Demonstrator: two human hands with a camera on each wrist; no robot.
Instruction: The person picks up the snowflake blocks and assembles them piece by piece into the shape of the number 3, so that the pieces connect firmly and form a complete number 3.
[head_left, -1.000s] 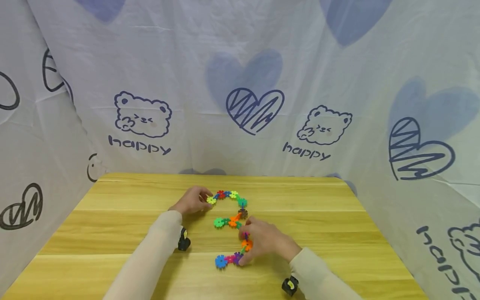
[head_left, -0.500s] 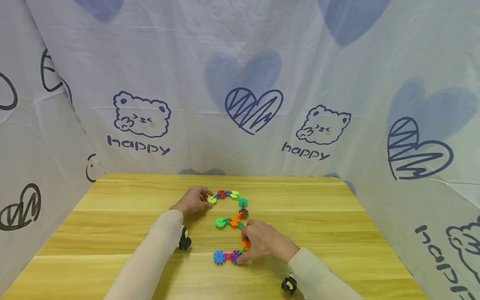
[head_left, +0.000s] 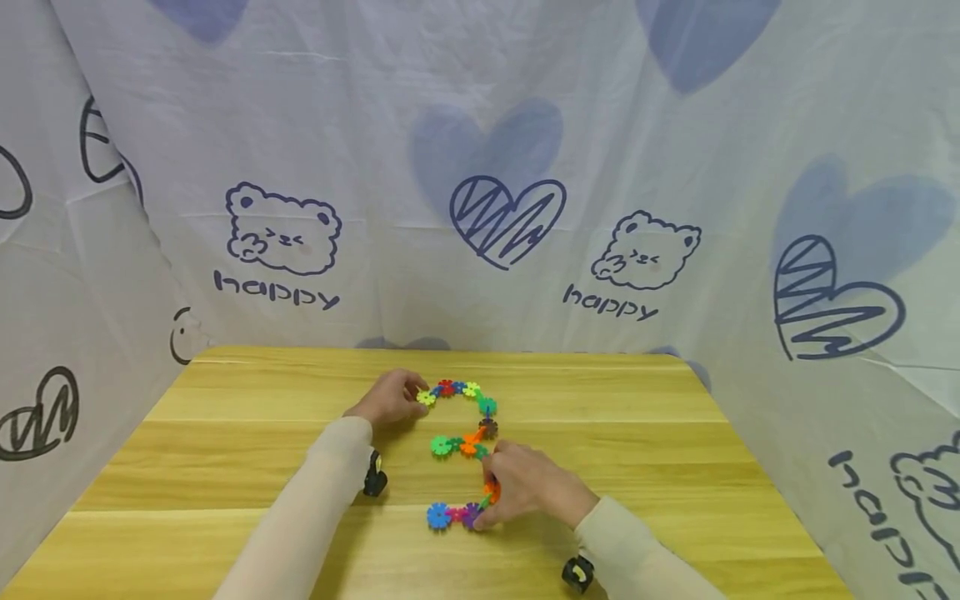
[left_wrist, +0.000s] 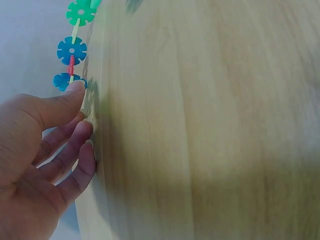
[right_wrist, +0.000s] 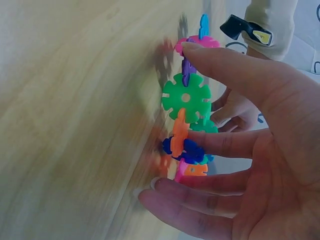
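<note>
Right hand (head_left: 528, 492) curled around the lower curve of the snowflake-piece chain (head_left: 465, 446), fingertips pinching the pieces near the purple one (head_left: 472, 514) at the bottom of the frame centre. Left hand (head_left: 390, 400) touching the upper end of the chain, thumb and finger closed on the yellow-green piece (head_left: 426, 398). In the right wrist view, fingers (right_wrist: 225, 65) bent over green (right_wrist: 186, 97), orange and pink discs, grip clamped on them. In the left wrist view, thumb tip (left_wrist: 75, 90) against a blue disc (left_wrist: 64, 80), other fingers loosely bent on the bench (head_left: 645, 433) edge. Chain lying flat in the middle of the wooden bench, shaped like a figure 3, made of many small toothed discs in red, blue, yellow, green, orange, brown and pink, joined slot to slot. Printed cloth (head_left: 495, 167) with bears and hearts hanging behind.
</note>
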